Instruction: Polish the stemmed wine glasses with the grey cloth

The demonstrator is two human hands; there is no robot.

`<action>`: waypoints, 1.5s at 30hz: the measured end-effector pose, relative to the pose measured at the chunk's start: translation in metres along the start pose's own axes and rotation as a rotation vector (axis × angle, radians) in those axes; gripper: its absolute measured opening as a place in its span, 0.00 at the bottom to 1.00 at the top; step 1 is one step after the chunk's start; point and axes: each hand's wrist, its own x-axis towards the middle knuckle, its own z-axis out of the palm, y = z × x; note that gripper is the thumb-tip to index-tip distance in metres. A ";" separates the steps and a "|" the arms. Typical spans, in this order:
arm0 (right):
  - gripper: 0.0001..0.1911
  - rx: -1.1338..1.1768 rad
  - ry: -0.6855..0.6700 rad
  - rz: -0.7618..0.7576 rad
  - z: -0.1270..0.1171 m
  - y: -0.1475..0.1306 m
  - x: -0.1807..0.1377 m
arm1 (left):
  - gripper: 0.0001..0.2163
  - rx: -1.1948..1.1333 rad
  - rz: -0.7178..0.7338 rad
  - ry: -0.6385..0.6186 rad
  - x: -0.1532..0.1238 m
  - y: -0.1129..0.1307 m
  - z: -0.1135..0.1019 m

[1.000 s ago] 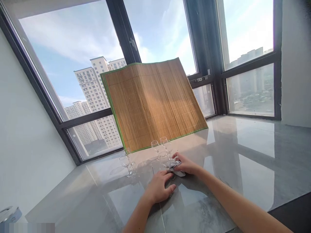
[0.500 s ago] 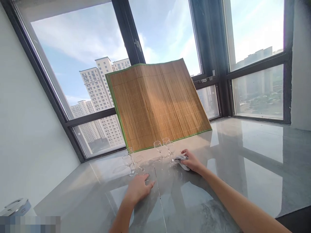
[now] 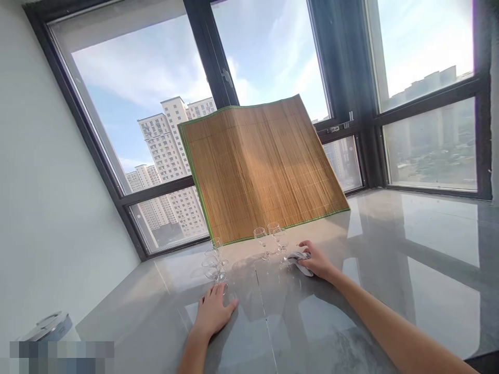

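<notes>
A high-rise window bay, watched from my remote station: at far left a round metal object (image 3: 47, 324) shows in the lower corner, well apart from the hands. The left hand (image 3: 212, 311) lies palm down on the glossy counter (image 3: 156, 306), its grip spread flat and holding nothing. Its fingertips are just short of the left glasses (image 3: 212, 264), a tight cluster of small stemmed glasses standing upright. Behind them a bamboo mat (image 3: 265, 166) leans against the window frame, its lower edge on the counter. Further right, the right glasses (image 3: 279, 240) stand upright near the mat's foot. Just beside them lies the cloth (image 3: 298, 258), a crumpled grey rag that the right hand (image 3: 317, 262) covers, its grip curled tight on it. I judge the risks to be close-quarters ones. The glasses look light, top-heavy and bunched together, so a forward slide of the left fingers or a sideways sweep of the cloth could tip one into its neighbours and send it rolling on the slick counter. The clear glass is hard to read against the reflections, which makes a misjudged reach likelier. The mat, only propped, could slide down onto both groups if nudged.
</notes>
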 end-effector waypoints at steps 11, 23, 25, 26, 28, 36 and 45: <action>0.26 -0.020 -0.004 -0.005 0.000 0.002 0.000 | 0.30 -0.005 0.002 0.067 0.015 0.001 0.001; 0.32 -0.047 0.033 -0.059 0.003 0.012 0.009 | 0.37 0.062 -0.139 -0.017 -0.004 0.015 0.012; 0.35 -0.006 0.006 -0.070 0.004 0.010 0.009 | 0.34 0.088 -0.112 0.025 -0.010 0.024 0.013; 0.36 0.027 -0.027 -0.068 0.005 0.008 0.008 | 0.33 0.110 -0.095 0.071 -0.012 0.030 0.012; 0.37 0.102 -0.116 -0.052 0.007 0.004 0.006 | 0.29 0.159 -0.089 0.191 -0.016 0.044 0.009; 0.39 0.248 -0.326 0.007 0.025 -0.012 -0.005 | 0.18 -0.025 0.282 0.163 -0.026 0.098 0.001; 0.32 0.351 -0.685 -0.067 0.045 -0.031 -0.026 | 0.25 -0.100 0.462 -0.005 -0.016 0.103 0.009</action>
